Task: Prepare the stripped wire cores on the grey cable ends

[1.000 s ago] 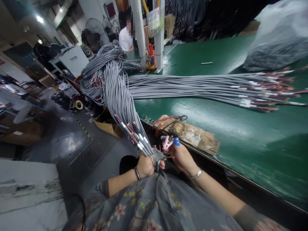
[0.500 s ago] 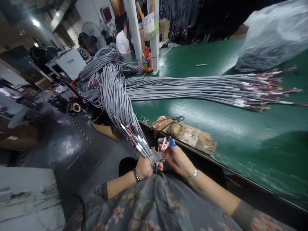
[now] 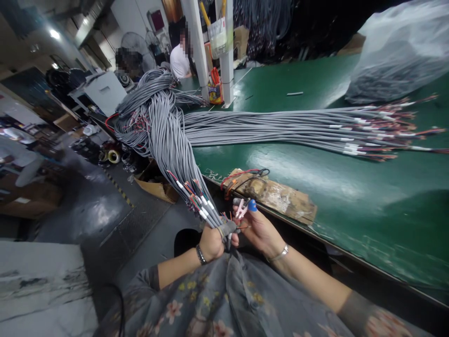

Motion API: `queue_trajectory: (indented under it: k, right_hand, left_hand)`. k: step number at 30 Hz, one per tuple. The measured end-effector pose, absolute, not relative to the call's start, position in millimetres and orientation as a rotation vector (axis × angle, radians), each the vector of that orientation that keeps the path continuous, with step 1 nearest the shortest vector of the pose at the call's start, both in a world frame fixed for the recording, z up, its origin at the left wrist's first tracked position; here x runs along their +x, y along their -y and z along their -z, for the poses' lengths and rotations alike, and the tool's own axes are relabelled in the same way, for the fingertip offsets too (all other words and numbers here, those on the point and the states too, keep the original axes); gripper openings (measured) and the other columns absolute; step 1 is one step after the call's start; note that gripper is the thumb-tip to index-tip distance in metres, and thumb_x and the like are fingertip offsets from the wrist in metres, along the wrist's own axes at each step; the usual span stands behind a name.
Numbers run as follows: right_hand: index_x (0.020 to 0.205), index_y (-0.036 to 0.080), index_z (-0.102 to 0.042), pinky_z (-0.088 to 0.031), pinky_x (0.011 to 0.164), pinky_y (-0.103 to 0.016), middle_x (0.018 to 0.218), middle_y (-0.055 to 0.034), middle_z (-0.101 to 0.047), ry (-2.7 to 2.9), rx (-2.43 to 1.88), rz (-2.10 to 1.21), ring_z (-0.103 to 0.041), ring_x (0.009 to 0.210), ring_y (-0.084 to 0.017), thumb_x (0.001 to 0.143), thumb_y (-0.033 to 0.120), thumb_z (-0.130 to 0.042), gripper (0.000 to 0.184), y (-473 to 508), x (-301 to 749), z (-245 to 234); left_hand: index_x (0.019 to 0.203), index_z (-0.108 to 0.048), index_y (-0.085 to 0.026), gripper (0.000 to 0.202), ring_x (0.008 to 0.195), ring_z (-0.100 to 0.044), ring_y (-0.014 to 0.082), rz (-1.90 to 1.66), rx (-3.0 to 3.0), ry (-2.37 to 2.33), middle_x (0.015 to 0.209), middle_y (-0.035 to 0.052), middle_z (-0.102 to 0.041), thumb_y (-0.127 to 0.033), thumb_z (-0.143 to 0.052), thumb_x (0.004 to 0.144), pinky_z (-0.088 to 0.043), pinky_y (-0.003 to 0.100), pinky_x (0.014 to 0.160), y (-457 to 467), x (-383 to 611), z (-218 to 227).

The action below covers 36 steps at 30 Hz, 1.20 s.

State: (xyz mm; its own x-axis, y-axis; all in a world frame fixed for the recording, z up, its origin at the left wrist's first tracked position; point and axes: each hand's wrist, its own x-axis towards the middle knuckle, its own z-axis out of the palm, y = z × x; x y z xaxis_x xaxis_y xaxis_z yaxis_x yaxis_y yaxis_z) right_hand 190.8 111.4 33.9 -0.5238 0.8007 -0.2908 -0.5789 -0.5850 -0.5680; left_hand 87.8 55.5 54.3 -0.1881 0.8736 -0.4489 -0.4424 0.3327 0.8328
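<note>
My left hand is closed round the end of a thick bundle of grey cables, which runs up from my lap and drapes over the table's left corner. Coloured inner wires stick out of the cable ends just above my fist. My right hand is closed on small pink-handled snips, held right beside those wire ends; its forefinger wears a blue fingertip cover.
A green table stretches to the right with a long fan of grey cables across it. A worn wooden board with red and black leads lies at the near edge. A plastic bag sits far right. Other people are seated beyond a white post.
Both hands stay together at the cable ends, shifting only slightly. The view has drifted a little.
</note>
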Motion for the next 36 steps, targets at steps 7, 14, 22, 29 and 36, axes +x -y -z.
queue_trajectory:
  k: [7,14,22,29,36]
  right_hand:
    - [0.074,0.023,-0.066,-0.047,0.055,-0.029,0.071,-0.0018,-0.066,0.504,-0.752,-2.098,-0.054,0.055,-0.015,0.07,0.062,-0.063,0.039,-110.9,193.4,-32.3]
    - [0.079,0.022,-0.069,-0.046,0.056,-0.026,0.072,-0.0013,-0.065,0.59,-0.721,-2.111,-0.054,0.061,-0.013,0.068,0.053,-0.069,0.033,-109.8,203.2,-38.7]
    - [0.071,0.021,-0.066,-0.044,0.058,-0.029,0.063,-0.0006,-0.059,0.826,-0.843,-1.817,-0.05,0.058,-0.015,0.07,0.064,-0.061,0.043,-108.8,201.9,-29.7]
    - [0.08,0.022,-0.067,-0.046,0.059,-0.032,0.067,-0.0026,-0.063,0.75,-0.776,-2.033,-0.056,0.061,-0.018,0.072,0.061,-0.06,0.041,-113.5,198.3,-30.0]
    - [0.072,0.022,-0.067,-0.047,0.06,-0.03,0.07,-0.0016,-0.065,0.554,-0.795,-2.043,-0.054,0.058,-0.016,0.064,0.054,-0.073,0.033,-115.3,195.0,-30.7]
  left_hand:
    - [0.056,-0.055,-0.014,0.042,0.045,-0.059,0.0172,-1.204,0.524,-1.276,0.038,-0.0006,-0.051,-0.048,-0.078,0.049,-0.049,0.028,0.047,-50.6,83.5,-54.8]
    - [0.061,-0.058,-0.015,0.038,0.044,-0.059,0.0145,-1.216,0.594,-1.261,0.042,-0.0003,-0.056,-0.047,-0.078,0.056,-0.047,0.024,0.047,-38.2,75.5,-45.9]
    - [0.06,-0.057,-0.014,0.037,0.049,-0.062,0.0183,-1.282,0.546,-1.288,0.045,0.0021,-0.058,-0.047,-0.075,0.058,-0.05,0.029,0.05,-44.6,86.2,-43.4]
    - [0.058,-0.055,-0.014,0.041,0.038,-0.053,0.0133,-1.328,0.45,-1.319,0.039,-0.002,-0.051,-0.046,-0.079,0.047,-0.047,0.027,0.043,-50.4,94.9,-61.5]
    - [0.057,-0.055,-0.014,0.041,0.035,-0.05,0.0107,-1.321,0.441,-1.354,0.039,-0.0026,-0.05,-0.046,-0.079,0.047,-0.046,0.026,0.041,-49.5,92.5,-54.7]
